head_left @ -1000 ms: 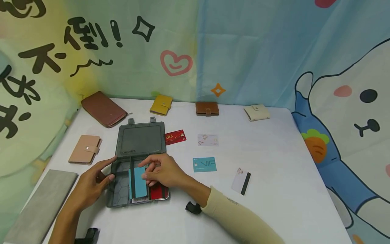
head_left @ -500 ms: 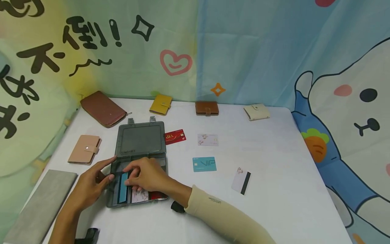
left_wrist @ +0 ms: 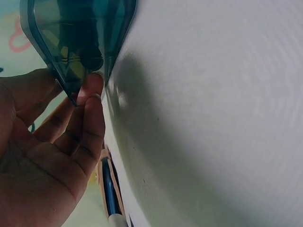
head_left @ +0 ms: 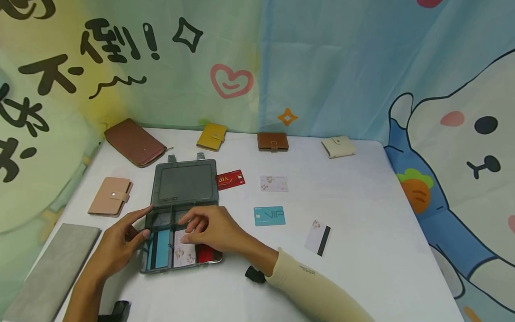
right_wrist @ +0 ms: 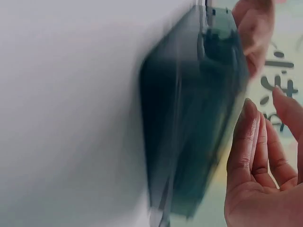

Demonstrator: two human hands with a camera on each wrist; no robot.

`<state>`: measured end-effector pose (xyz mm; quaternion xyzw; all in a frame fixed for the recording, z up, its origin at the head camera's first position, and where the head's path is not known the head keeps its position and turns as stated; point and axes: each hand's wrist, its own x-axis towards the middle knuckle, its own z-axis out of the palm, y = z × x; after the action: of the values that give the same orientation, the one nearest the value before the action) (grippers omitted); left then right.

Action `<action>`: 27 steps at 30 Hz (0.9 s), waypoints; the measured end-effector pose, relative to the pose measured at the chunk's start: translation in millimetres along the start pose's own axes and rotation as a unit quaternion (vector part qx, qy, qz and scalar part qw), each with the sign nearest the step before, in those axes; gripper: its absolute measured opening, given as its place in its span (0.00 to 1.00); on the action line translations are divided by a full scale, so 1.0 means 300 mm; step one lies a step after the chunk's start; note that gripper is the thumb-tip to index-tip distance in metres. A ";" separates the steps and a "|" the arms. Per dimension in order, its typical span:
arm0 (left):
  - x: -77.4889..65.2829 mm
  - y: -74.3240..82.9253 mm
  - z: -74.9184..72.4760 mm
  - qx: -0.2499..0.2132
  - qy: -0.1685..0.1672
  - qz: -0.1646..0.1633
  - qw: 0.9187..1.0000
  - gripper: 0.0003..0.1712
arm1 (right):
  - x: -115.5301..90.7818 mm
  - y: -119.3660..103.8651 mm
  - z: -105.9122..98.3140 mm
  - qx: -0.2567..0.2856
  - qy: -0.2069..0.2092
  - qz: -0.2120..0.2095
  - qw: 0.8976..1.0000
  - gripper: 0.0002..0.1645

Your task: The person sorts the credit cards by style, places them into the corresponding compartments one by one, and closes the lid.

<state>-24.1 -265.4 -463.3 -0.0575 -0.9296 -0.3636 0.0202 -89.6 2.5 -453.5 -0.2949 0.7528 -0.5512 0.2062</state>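
Observation:
A dark translucent plastic box [head_left: 186,181] lies with its lid folded back on the white table. In its left compartment is a blue card [head_left: 162,250] with a dark stripe. A pale floral card [head_left: 184,256] fills the middle one, and a red card [head_left: 206,254] shows at the right. My left hand [head_left: 120,243] grips the box's left side; the left wrist view has thumb and fingers on a corner of the box [left_wrist: 71,33]. Above the middle compartment is my right hand [head_left: 215,228]. The right wrist view shows that hand [right_wrist: 262,161] with nothing in its fingers.
Loose cards lie right of the box: red [head_left: 230,180], floral [head_left: 274,184], teal [head_left: 269,216] and striped white [head_left: 318,238]. Wallets line the back: brown [head_left: 134,143], yellow [head_left: 212,137], tan [head_left: 273,141], cream [head_left: 338,147]. Left are a pink wallet [head_left: 109,197] and grey slab [head_left: 54,270].
The blue card has gone from tilted over the middle to lying in the left compartment, and my right hand has let go and drawn back right. My left hand keeps its place.

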 end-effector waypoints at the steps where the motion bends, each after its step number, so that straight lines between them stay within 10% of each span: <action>1: 0.000 -0.001 -0.001 0.002 0.001 0.001 1.000 0.38 | -0.014 0.003 -0.018 0.001 0.005 0.001 1.000 0.19; 16: -0.003 -0.003 0.000 0.006 0.001 0.001 1.000 0.39 | -0.332 0.101 -0.314 -0.074 0.094 0.087 0.989 0.28; 27: -0.003 -0.005 0.003 -0.002 0.001 0.002 1.000 0.38 | -0.557 0.178 -0.459 -0.163 0.156 0.171 0.959 0.33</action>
<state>-23.5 -265.9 -465.1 -0.0590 -0.9287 -0.3654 0.0216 -64.9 223.8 -464.3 -0.1021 0.8945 -0.4164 0.1268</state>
